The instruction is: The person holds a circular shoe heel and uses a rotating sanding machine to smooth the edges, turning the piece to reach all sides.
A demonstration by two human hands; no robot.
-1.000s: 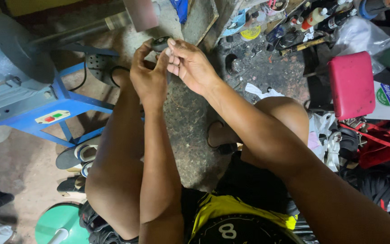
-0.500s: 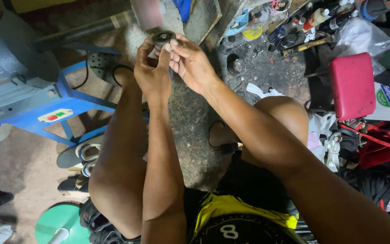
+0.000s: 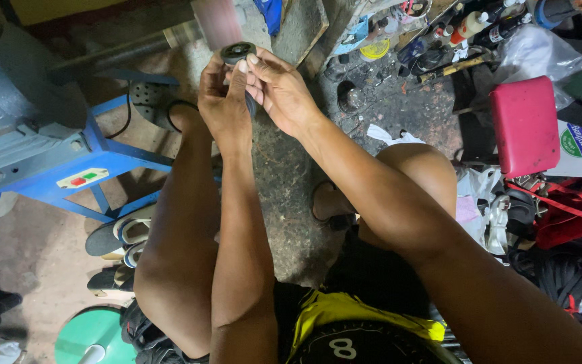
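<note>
Black and round, a small disc (image 3: pixel 238 52) with a raised centre sits pinched between both hands, held up in front of a spinning pinkish grinding wheel (image 3: pixel 217 23). Left hand (image 3: pixel 223 101) grips it from below, thumb along its edge; right hand (image 3: pixel 279 87) closes on it from the side. Fingers hide its lower half. Nearby stand a blue machine frame (image 3: pixel 95 152), a red stool (image 3: pixel 524 125) and sandals (image 3: pixel 119 236) on the floor.
</note>
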